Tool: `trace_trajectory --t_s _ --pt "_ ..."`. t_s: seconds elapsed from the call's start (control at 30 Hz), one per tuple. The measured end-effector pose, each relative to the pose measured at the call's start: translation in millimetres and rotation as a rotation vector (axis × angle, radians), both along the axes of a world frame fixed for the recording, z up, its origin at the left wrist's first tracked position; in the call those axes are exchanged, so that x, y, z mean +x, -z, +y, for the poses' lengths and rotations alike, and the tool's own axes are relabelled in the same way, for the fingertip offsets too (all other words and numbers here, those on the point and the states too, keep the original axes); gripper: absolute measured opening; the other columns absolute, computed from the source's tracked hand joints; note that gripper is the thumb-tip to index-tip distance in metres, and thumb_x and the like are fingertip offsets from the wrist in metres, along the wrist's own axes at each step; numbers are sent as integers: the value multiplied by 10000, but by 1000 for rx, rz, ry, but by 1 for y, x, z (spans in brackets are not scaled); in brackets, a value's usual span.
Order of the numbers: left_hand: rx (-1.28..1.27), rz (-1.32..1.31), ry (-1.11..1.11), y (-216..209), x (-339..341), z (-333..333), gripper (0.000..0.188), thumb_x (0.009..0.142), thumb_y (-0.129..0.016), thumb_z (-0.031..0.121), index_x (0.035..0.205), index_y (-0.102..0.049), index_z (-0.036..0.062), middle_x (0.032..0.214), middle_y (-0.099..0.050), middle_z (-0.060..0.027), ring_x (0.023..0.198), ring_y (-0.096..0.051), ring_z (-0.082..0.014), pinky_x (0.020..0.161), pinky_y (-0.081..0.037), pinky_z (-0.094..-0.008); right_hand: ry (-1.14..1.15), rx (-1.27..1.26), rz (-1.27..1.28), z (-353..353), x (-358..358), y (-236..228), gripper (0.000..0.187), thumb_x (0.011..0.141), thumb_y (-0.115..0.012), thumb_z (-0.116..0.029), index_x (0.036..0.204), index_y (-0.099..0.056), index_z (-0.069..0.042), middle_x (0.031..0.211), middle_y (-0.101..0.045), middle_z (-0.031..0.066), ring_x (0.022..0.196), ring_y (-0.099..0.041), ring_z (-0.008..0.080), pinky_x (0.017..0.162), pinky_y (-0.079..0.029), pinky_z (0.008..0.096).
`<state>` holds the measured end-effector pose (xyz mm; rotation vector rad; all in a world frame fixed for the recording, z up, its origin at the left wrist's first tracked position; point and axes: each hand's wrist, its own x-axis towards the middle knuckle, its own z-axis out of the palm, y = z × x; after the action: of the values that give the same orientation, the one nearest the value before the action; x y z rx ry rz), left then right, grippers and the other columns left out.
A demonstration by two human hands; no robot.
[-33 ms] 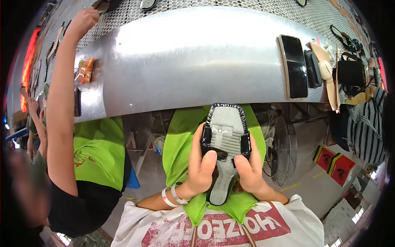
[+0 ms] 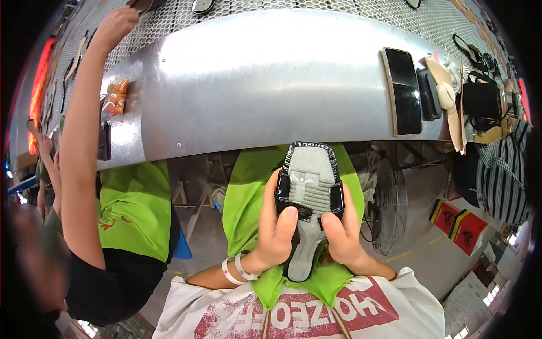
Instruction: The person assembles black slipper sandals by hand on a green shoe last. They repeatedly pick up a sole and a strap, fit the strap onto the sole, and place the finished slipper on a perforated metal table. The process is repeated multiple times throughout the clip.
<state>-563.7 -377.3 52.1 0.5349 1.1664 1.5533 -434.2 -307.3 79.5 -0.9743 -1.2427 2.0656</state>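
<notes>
Between my two hands is a sandal bottom (image 2: 309,209), a grey sole-shaped piece with a ribbed forefoot, black straps folded round its sides and a black gathered edge at the toe. Its toe end points away from me, close to the table's near edge, and its narrow heel end lies above my lap. My left hand (image 2: 276,226) grips the left side, thumb on the strap end at the waist. On the opposite side my right hand (image 2: 343,229) grips likewise, thumb pressed near the other strap end. The fingers underneath are mostly hidden.
A metal table (image 2: 271,85) spans the front, with a phone (image 2: 403,90) and a black case (image 2: 429,95) at right. Beyond it runs a mesh conveyor (image 2: 243,11). A co-worker's arm (image 2: 84,141) reaches over at left, past an orange packet (image 2: 116,99). A fan (image 2: 389,206) stands under the table.
The co-worker's arm at left has shifted slightly, its hand still at the dark item on the conveyor. My hands and the sandal bottom have not visibly moved.
</notes>
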Motion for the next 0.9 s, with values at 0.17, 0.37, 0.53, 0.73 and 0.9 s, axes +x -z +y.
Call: trace_trajectory --t_s 0.17,0.37,0.53,0.73,0.9 --pt "68 -197 40 3 -6 -1 766 952 -511 282 1498 -109 -76 1461 -343 -164 1332 -373 -232 1117 -283 -368 -95 -183 274 13 8 9 746 917 -548 -107 1505 -131 86 1490 -340 155 1372 -344 214 1138 -246 361" --pt "46 -28 54 5 0 -2 844 920 -570 265 1507 -64 -71 1490 -305 -171 1353 -356 -241 1123 -277 -381 -123 -16 157 7 16 15 820 899 -595 -110 1512 -89 93 1525 -294 164 1401 -312 230 1148 -228 364" --pt "123 -171 149 16 -9 -6 912 899 -609 217 1518 0 -61 1508 -279 -183 1382 -330 -259 1133 -266 -385 -175 -236 301 19 27 20 846 872 -627 -84 1509 -101 99 1519 -303 163 1398 -315 234 1149 -225 364" --pt "126 -85 160 18 -7 -6 979 861 -668 133 1522 30 -48 1526 -248 -187 1400 -306 -264 1146 -238 -392 -204 -11 194 20 28 22 873 828 -665 -24 1503 -127 109 1502 -335 166 1381 -344 231 1138 -251 354" --pt "138 -137 218 18 -14 -5 1008 844 -683 111 1519 47 -53 1533 -232 -191 1405 -299 -268 1148 -234 -398 -215 -53 183 23 29 23 910 798 -689 -7 1500 -123 116 1491 -346 182 1369 -363 234 1132 -265 354"
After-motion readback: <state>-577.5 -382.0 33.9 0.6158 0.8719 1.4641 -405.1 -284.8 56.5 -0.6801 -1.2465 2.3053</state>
